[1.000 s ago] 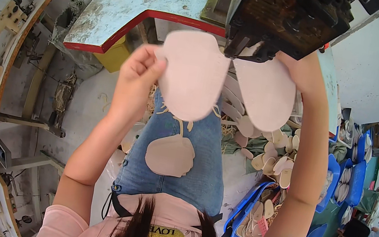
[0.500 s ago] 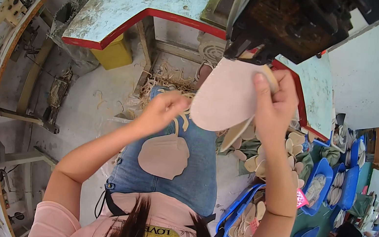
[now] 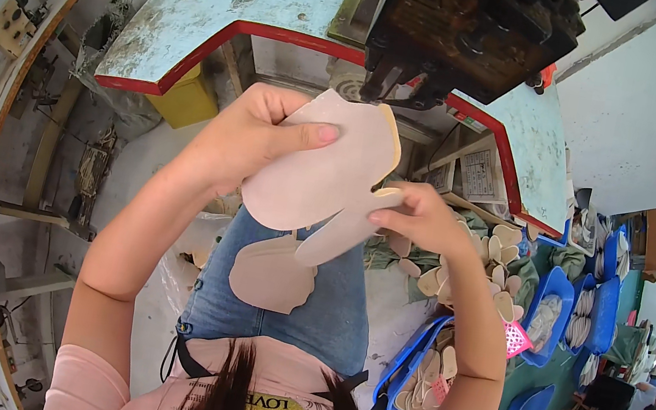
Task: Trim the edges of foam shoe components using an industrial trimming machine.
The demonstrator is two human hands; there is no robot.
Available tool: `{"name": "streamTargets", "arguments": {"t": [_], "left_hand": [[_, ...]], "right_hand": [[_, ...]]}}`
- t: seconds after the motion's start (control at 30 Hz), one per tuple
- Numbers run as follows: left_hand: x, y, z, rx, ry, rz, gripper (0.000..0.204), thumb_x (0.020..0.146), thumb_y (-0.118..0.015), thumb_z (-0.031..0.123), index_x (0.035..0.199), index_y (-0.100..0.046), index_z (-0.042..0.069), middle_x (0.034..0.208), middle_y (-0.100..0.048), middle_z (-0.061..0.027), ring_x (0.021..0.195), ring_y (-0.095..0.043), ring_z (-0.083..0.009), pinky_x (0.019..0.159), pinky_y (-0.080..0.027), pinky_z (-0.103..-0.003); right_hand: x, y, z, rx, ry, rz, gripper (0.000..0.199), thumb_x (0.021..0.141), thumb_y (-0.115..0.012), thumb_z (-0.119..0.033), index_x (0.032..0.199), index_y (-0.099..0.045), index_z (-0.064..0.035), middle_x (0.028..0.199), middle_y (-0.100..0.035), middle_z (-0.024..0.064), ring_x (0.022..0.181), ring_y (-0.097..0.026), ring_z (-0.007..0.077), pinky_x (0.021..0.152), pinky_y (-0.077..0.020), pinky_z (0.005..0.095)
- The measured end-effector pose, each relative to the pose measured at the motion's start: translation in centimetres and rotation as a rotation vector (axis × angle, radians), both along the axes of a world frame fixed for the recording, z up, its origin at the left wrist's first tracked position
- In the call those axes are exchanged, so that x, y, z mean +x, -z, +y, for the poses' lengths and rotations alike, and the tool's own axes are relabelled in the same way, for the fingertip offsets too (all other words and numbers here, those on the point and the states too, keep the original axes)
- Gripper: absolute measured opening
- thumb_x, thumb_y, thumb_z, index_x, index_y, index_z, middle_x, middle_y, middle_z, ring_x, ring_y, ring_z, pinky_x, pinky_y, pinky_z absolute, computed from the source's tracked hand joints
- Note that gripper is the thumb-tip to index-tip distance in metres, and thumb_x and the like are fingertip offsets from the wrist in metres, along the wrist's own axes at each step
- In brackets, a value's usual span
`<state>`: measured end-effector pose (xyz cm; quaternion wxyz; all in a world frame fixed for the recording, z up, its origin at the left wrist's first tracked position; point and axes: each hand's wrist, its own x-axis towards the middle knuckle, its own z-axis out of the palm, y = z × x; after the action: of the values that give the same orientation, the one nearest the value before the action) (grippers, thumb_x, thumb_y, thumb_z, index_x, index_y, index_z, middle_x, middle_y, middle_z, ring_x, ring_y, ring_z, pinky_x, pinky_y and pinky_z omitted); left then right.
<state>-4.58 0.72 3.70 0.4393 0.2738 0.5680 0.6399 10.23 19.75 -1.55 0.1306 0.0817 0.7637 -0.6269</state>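
Below the machine head, my left hand grips a broad, pale pinkish-grey insole piece, thumb on its face and fingers behind. A cream strip runs along that piece's right edge. My right hand pinches a narrower pale insole piece, which slants down toward my lap beside the broad one. The two pieces meet near the cream edge; whether they are joined I cannot tell. Another pale rounded piece lies flat on my jeans.
A dark sewing machine head overhangs the red-edged, worn blue table. Many cut pieces are heaped at the right, near a blue basket of more pieces. Blue tubs stand farther right, a wooden shelf at the left.
The insole pieces have come away from under the machine head, down and left. My left hand has taken hold of the broad piece; my right has shifted lower onto the narrower one.
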Motion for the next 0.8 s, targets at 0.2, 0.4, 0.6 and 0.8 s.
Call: {"name": "streamTargets", "arguments": {"t": [0.2,0.4,0.6,0.8], "left_hand": [[2.0,1.3,0.3,0.13,-0.096,-0.163,0.023,0.077,-0.059,0.014,0.094,-0.057,-0.001,0.082,-0.061,-0.0061,0.069,-0.057,-0.0081,0.06,-0.047,-0.022],[2.7,2.6,-0.4,0.228,-0.187,-0.204,0.021,0.078,-0.058,0.012,0.096,-0.055,0.001,0.084,-0.061,-0.0048,0.072,-0.057,-0.0082,0.065,-0.046,-0.022],[3.9,3.3,-1.0,0.238,-0.292,-0.191,0.021,0.078,-0.057,0.011,0.096,-0.055,0.001,0.083,-0.061,-0.0041,0.07,-0.056,-0.007,0.059,-0.045,-0.02],[5.9,4.1,0.0,0.261,-0.159,-0.38,0.019,0.079,-0.055,0.008,0.097,-0.055,0.003,0.087,-0.06,-0.0041,0.071,-0.056,-0.0081,0.054,-0.044,-0.02]], "right_hand": [[2.5,-2.8,4.7,0.001,0.329,0.21,0.015,0.069,-0.064,-0.01,0.079,-0.054,-0.0036,0.071,-0.057,-0.0004,0.065,-0.053,0.0057,0.06,-0.0417,0.0193],[-0.3,-6.9,4.3,0.075,0.426,0.261,0.015,0.07,-0.064,-0.012,0.074,-0.052,-0.004,0.069,-0.059,0.0036,0.058,-0.055,0.0075,0.053,-0.0434,0.0193],[-3.2,-9.1,4.1,0.151,0.39,0.324,0.016,0.07,-0.064,-0.011,0.081,-0.056,-0.0016,0.07,-0.058,0.0024,0.058,-0.053,0.0061,0.052,-0.0426,0.0179],[-5.7,-9.8,4.2,0.1,0.386,0.535,0.018,0.069,-0.061,-0.007,0.086,-0.059,-0.0022,0.072,-0.058,-0.0003,0.058,-0.052,0.004,0.051,-0.0415,0.0169]]}}
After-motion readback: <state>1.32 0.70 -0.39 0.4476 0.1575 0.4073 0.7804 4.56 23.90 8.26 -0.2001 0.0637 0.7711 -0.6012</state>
